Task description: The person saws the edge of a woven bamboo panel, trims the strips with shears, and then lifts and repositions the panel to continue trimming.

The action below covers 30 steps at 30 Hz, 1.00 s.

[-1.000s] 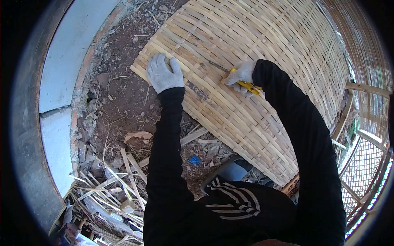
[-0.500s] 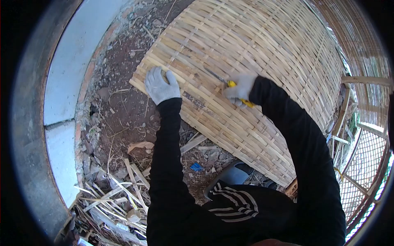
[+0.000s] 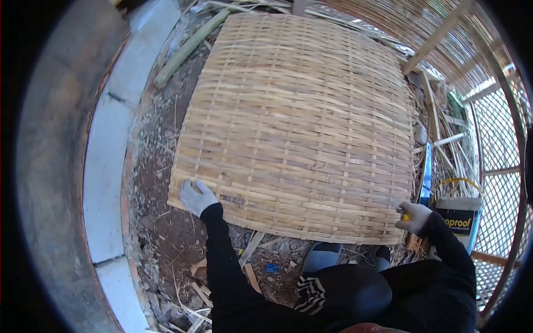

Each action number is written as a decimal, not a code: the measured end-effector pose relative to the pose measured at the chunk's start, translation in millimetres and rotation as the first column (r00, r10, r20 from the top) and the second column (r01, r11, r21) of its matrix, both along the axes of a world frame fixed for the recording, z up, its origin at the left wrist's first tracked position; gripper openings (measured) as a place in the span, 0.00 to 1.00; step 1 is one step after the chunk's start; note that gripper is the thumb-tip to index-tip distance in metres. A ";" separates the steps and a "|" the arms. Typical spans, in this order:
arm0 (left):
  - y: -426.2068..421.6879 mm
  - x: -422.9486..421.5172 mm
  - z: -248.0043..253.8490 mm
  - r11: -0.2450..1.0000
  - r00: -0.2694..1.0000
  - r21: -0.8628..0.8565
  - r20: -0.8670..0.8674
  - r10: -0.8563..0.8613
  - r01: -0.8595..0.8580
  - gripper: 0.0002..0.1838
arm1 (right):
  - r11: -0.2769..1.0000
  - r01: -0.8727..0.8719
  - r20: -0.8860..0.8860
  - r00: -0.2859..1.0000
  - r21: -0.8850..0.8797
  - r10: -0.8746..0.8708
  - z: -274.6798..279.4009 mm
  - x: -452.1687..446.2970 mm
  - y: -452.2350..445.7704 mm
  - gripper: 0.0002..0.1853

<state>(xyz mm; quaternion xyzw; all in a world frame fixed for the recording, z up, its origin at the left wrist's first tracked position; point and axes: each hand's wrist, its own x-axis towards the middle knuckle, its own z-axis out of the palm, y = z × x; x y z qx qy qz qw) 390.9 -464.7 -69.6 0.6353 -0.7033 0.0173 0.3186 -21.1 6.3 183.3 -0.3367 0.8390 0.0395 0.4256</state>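
A large woven bamboo panel (image 3: pixel 300 127) lies flat on the ground before me. My left hand (image 3: pixel 197 198), in a pale glove, rests on its near left corner with the fingers apart. At the near right corner is my right hand (image 3: pixel 413 217), also gloved, closed around a yellow-handled tool (image 3: pixel 406 217). The tool's blade is hard to make out here.
A bucket (image 3: pixel 458 213) with a yellow handle stands on the right, beside a blue strip (image 3: pixel 426 175). A pale block wall (image 3: pixel 108 161) runs along the left. Behind the panel's left corner lies a bamboo pole (image 3: pixel 191 47). Lattice (image 3: pixel 502 211) borders the right.
My right hand has moved right with the yellow-handled tool, to the panel's near right corner. My left hand stays at the left corner. The view has shifted, showing the whole panel and the bucket.
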 end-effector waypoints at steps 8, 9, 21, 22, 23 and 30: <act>9.4 0.8 5.2 0.996 0.989 0.020 0.122 -0.088 0.087 0.23 | 0.718 0.589 -0.135 0.731 -0.371 -0.669 -62.0 49.4 182.9 0.29; 22.5 -3.6 9.9 0.981 0.973 0.004 0.126 -0.191 0.192 0.24 | 0.697 0.634 -0.155 0.692 -0.334 -0.705 -75.5 58.6 198.8 0.31; 313.0 -109.1 83.6 0.118 0.183 0.579 -0.055 -0.982 0.807 0.52 | 0.475 0.854 -0.246 0.424 -0.213 -0.872 -188.6 87.6 263.0 0.46; 319.4 -108.7 73.5 0.133 0.173 0.563 -0.018 -0.985 0.815 0.53 | 0.444 0.878 -0.211 0.407 -0.179 -0.889 -174.3 85.1 248.4 0.47; 321.3 -110.5 74.8 0.176 0.180 0.528 0.044 -0.983 0.831 0.53 | 0.444 0.882 -0.209 0.409 -0.160 -0.888 -162.1 85.9 235.6 0.47; 315.8 -125.9 74.3 0.275 0.242 0.384 0.131 -0.961 0.882 0.46 | 0.511 0.840 -0.259 0.461 -0.181 -0.849 -172.9 99.2 233.7 0.45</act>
